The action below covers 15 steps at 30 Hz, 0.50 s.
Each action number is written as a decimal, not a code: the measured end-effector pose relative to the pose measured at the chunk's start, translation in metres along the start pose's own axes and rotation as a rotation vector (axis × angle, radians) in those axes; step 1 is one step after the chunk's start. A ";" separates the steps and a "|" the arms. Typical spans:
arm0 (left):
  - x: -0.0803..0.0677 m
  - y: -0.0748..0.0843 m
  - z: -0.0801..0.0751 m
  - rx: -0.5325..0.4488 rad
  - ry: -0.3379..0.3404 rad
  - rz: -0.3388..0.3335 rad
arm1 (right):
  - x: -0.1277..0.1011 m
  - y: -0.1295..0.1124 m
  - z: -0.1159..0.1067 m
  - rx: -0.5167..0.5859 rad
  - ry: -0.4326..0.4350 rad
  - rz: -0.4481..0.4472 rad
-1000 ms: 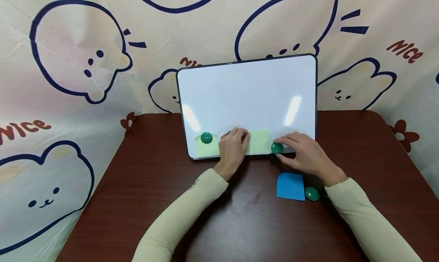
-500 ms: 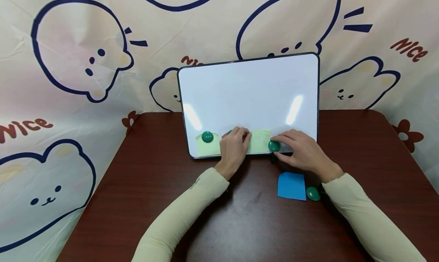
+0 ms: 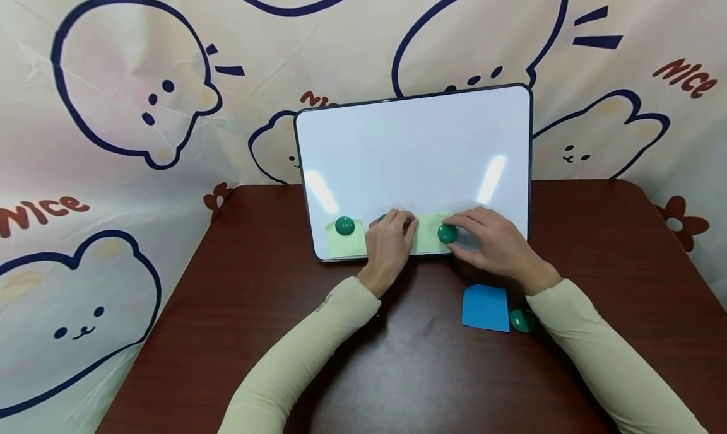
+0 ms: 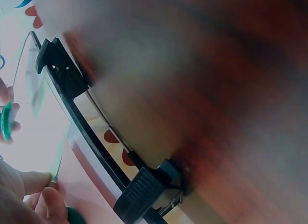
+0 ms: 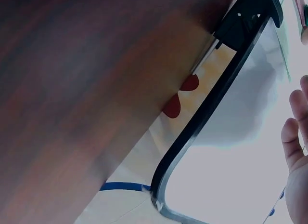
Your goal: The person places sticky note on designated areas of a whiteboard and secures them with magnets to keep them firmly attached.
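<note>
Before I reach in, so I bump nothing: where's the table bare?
The table is bare left of the left sleeve and below the blue note. Crowded: around the tabletop green disc, and low on the whiteboard, by the left hand and right hand.

Whiteboard (image 3: 417,150) is standing on the desk (image 3: 255,282), frame centre; backdrop (image 3: 341,55) is hanging behind. Lower board, left to right: left note (image 3: 346,247) bearing left magnet (image 3: 344,226); left hand (image 3: 389,241); right note (image 3: 428,238); right magnet (image 3: 447,233), overlapping the right note's right side; right hand (image 3: 493,241). Lower right of centre, desk is carrying loose note (image 3: 485,308), loose magnet (image 3: 522,321) lying just right.
</note>
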<state>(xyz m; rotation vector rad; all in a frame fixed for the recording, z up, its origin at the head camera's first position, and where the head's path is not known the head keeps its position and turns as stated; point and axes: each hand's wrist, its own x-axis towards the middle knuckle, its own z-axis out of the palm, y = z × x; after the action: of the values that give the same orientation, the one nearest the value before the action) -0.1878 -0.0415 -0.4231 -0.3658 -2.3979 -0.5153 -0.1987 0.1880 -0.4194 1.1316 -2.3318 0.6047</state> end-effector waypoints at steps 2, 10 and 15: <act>0.000 0.000 0.000 0.003 -0.005 -0.001 | 0.002 0.000 0.001 0.007 0.006 -0.009; 0.000 0.000 -0.001 0.005 -0.005 -0.001 | 0.009 -0.001 0.008 0.015 0.004 -0.020; 0.000 -0.001 -0.001 0.010 -0.002 0.004 | 0.013 -0.001 0.011 0.009 0.031 -0.031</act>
<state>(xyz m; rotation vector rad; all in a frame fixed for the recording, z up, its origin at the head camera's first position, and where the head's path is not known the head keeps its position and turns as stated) -0.1875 -0.0429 -0.4227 -0.3665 -2.4008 -0.5012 -0.2075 0.1732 -0.4200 1.1524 -2.2833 0.6174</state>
